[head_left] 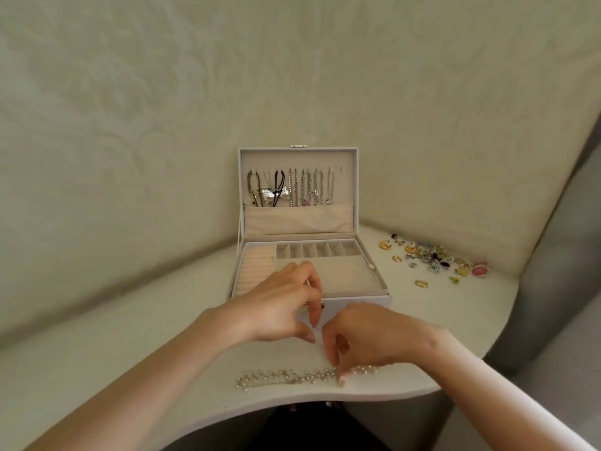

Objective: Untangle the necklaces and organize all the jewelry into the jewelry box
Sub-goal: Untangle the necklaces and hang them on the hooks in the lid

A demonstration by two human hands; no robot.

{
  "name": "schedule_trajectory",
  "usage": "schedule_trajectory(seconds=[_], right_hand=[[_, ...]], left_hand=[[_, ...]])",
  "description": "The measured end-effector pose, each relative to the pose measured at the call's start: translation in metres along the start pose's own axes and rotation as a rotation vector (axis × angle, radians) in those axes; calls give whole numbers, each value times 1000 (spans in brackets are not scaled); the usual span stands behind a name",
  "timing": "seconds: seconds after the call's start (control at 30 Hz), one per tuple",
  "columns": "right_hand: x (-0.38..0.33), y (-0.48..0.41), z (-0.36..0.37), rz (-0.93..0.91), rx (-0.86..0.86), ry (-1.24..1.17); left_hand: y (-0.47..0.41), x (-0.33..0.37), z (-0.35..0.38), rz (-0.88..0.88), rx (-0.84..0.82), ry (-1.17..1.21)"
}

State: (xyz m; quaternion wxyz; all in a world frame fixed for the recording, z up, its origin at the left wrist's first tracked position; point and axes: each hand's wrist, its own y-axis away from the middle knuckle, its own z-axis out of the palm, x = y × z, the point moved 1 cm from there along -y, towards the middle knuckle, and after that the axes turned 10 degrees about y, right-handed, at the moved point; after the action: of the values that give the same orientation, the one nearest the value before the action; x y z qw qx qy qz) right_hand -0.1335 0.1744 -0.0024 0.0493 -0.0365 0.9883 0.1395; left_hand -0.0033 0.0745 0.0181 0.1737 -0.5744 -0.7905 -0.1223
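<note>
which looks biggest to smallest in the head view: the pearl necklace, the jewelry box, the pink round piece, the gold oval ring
1. jewelry box, by far.
2. pearl necklace, though it lies nearest the camera.
3. pink round piece and gold oval ring: they look alike in size, so not ranked.

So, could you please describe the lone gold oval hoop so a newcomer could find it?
Start at the open white jewelry box; loose pieces lie scattered on the table to its right. The gold oval hoop lies apart from them, nearest the person, plain and stoneless.
</note>
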Motion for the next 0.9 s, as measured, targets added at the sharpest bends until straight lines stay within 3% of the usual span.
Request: schedule_trajectory(seconds=[0.17,0.3,0.47,0.77,0.9], right_hand=[[5,0,-7,-46,3,-158],[14,3,-27,-33,201,-396],[26,-4,-48,-1,431,-602],[47,-35,-67,-7,614,-1070],[56,-45,-72,12,605,-1305]], left_hand=[[-6,-2,-3,48,73,57],[-12,-1,-9,74,256,252],[-19,-7,-16,-8,111,719],[-43,-15,-39,-38,366,800],[-49,-20,-51,-154,241,849]])
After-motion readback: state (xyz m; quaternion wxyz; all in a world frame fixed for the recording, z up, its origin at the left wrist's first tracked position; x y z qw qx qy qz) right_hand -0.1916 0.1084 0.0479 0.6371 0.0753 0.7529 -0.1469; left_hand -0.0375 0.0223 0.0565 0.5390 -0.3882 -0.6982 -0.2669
